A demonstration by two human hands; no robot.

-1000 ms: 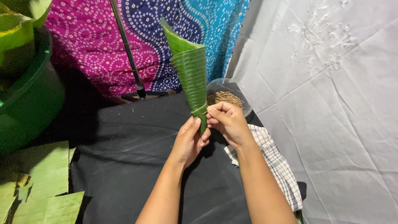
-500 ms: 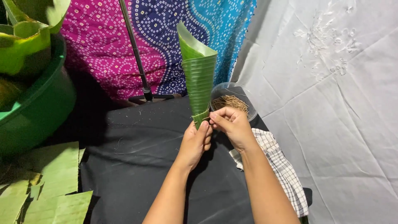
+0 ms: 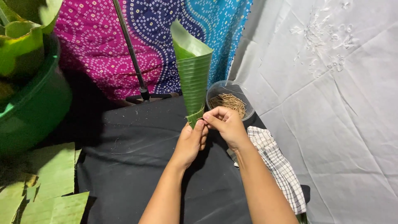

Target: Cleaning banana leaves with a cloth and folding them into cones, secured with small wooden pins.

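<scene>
Glossy ribbed leaf cone; matt black cloth.

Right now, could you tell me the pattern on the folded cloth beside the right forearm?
White cloth with a fine dark check; head view.

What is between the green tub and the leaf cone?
In the head view, a thin dark stand pole rises between the green tub and the leaf cone, with patterned pink-and-blue cloth behind it.

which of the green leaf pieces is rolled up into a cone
The leaf cone held upright by both hands, left hand and right hand pinching its tip. The cut leaf pieces at lower left lie flat.
</scene>
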